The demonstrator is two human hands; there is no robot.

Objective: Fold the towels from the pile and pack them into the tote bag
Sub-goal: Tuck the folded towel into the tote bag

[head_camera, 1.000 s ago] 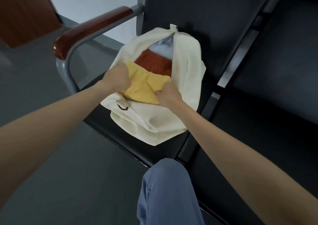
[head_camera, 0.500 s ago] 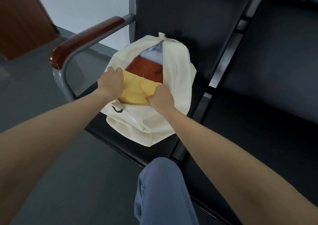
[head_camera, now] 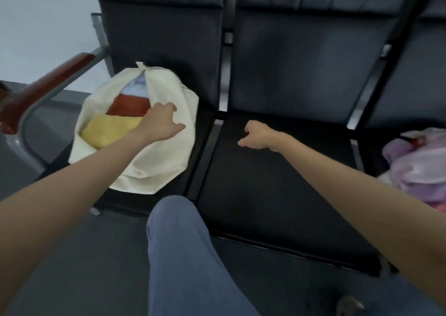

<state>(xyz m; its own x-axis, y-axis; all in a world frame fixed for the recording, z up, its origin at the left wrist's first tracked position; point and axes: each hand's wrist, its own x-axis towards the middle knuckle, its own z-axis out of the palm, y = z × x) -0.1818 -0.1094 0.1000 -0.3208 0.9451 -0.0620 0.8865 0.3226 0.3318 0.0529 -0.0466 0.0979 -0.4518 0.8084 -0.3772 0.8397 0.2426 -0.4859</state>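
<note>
A cream tote bag (head_camera: 164, 161) lies open on the left black seat. Inside it lie a folded yellow towel (head_camera: 108, 132), a rust-red towel (head_camera: 128, 106) and a pale blue towel (head_camera: 137, 88). My left hand (head_camera: 161, 122) hovers over the bag's right flap with loosely spread fingers, holding nothing. My right hand (head_camera: 258, 137) hangs over the middle seat, fingers loosely curled, holding nothing. A pile of lilac and pink towels (head_camera: 417, 166) sits on the right seat at the frame's edge.
A row of black seats (head_camera: 277, 182) with dark backrests fills the view. A brown wooden armrest (head_camera: 45, 91) on a grey metal frame stands left of the bag. My knee in blue trousers (head_camera: 183, 243) is in front of the seats.
Both hands have let go of the yellow towel, which now lies in the bag. My right hand has moved right over the middle seat. The view has swung right, showing the towel pile.
</note>
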